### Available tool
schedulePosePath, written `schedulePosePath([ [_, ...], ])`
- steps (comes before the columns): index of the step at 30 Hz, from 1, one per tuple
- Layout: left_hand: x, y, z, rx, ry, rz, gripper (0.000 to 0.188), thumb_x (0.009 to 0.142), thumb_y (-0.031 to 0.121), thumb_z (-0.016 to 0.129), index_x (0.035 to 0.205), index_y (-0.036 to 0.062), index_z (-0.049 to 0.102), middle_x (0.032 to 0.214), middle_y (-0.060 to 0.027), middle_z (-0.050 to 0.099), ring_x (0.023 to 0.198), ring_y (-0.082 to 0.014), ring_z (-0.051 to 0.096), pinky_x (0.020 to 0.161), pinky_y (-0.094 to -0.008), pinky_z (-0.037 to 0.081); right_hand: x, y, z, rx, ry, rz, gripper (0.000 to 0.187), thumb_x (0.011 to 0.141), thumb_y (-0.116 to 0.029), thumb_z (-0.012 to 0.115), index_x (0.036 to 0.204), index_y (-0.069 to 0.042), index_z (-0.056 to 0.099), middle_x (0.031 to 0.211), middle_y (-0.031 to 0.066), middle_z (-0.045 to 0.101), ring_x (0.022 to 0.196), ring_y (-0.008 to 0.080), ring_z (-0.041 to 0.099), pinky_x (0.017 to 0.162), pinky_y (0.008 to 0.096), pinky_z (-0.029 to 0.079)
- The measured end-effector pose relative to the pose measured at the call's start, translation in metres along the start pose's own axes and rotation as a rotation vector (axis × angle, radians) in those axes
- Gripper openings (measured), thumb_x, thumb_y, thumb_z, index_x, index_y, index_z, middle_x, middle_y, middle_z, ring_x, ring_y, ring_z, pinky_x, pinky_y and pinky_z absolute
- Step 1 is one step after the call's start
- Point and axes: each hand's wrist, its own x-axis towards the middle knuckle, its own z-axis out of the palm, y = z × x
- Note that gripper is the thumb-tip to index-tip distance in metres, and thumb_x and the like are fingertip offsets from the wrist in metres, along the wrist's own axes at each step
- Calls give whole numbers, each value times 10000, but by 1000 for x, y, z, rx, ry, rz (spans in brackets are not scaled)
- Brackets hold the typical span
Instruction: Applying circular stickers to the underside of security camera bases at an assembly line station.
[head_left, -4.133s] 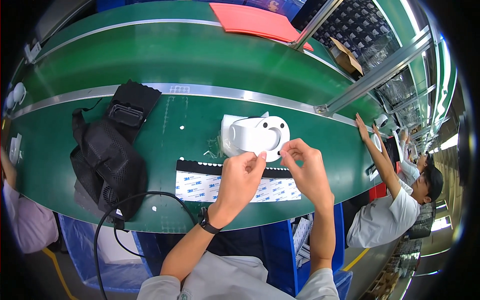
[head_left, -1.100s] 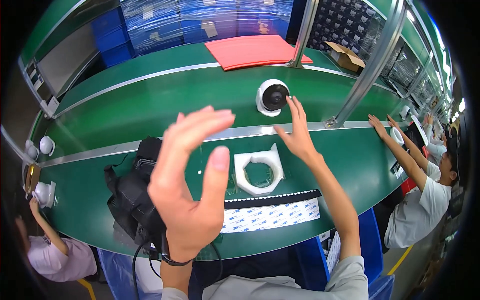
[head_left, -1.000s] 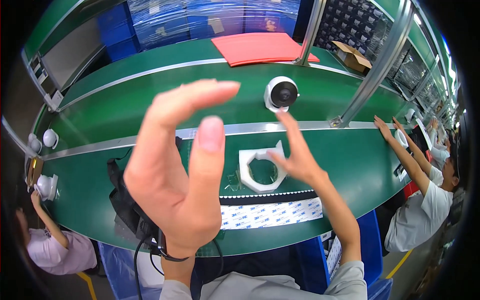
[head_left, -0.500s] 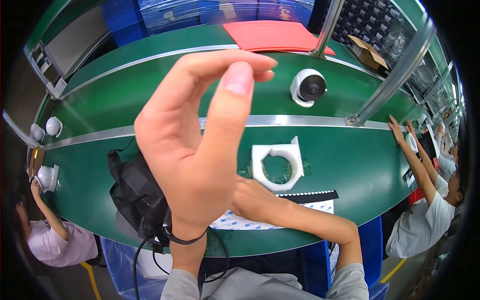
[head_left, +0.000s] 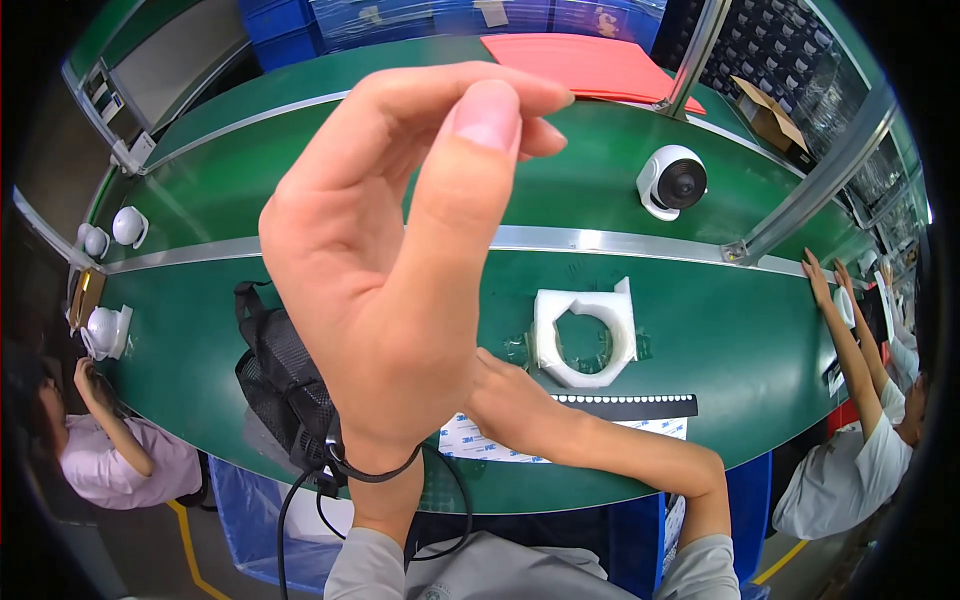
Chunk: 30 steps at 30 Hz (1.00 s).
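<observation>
My left hand (head_left: 400,260) is raised close to the camera, fingers curled and the thumb tip brought against them in a pinch-like shape. Nothing shows between them. A black cord loops around its wrist. Behind that wrist my right hand (head_left: 510,400) reaches in low over the table, its fingers hidden. It lies over a white sheet with blue print (head_left: 640,425) and beside a black strip with white notches along one edge (head_left: 640,405). Beyond it sits a white foam ring (head_left: 622,335) with clear tape at its sides. Left of my raised hand lies a black mesh bag (head_left: 285,375).
A white camera with a black front (head_left: 672,183) stands on the raised green ledge. Red sheets (head_left: 590,65) lie farther back by a metal post (head_left: 700,55). Blue bins (head_left: 245,520) flank me below the table edge. A person works at each side (head_left: 130,450).
The whole view has shifted, so the table's things sit farther right. My left hand keeps its curled shape, slightly higher in view. The left person's hand has dropped from the white device.
</observation>
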Motion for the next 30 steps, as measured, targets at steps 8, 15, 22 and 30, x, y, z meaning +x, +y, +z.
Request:
schedulePosePath([
  [8,3,-5,3,22,13,-34,351,1029,206,568,1115,-98,722,961,-146,722,925,-231,686,993,-371,502,-1,-3,-6,2,-53,33,413,639,98,748,1017,55,586,1089,174,552,1045,342,606,810,420,592],
  [15,5,-12,3,13,14,-41,349,1031,208,573,1114,-95,724,967,-148,730,906,-233,689,990,-360,503,-1,3,-9,67,-62,91,208,888,8,708,1078,40,632,1059,161,561,991,351,595,862,446,548],
  [22,6,-14,4,0,-7,-34,343,1037,205,571,1106,-90,732,961,-139,732,906,-227,688,981,-352,502,2,7,-6,48,-42,122,172,882,11,712,1035,44,640,1043,160,565,987,347,594,857,437,544],
  [30,6,-15,4,-7,-25,-39,334,1041,207,574,1090,-78,740,944,-121,728,898,-214,684,986,-347,493,3,1,-11,102,-52,258,291,873,-156,811,1019,41,654,1029,169,604,1008,360,607,891,450,538],
])
